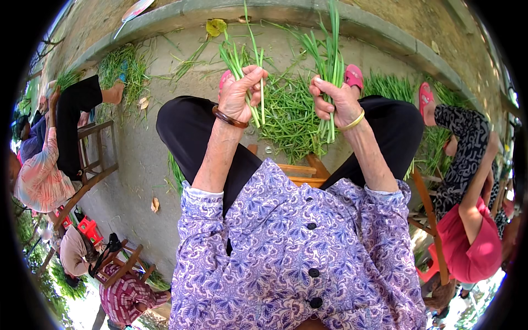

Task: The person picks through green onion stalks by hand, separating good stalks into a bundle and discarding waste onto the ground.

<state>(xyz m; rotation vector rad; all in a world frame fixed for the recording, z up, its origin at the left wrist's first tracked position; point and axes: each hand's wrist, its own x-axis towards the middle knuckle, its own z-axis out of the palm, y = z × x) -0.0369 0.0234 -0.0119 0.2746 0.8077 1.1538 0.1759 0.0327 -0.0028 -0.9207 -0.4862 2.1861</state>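
Observation:
My left hand (238, 97) is closed round a few long green stalks (234, 61), with one stalk pinched apart at the fingertips. A thicker bunch of long green leafy stalks (330, 58) stands upright in my right hand (336, 101), gripped in the fist with its pale ends below the fingers. The two hands are apart, above my knees. Beneath and between them a loose pile of cut green stalks (291, 118) lies on the ground. The exact kind of plant cannot be told.
Beyond my feet runs a low concrete kerb (379, 41). More greens (389, 87) lie by my right foot. A person in a red top (467, 242) sits close on the right. Others sit at the left, one on a wooden chair (98, 148). A hand fan (135, 11) lies beyond the kerb.

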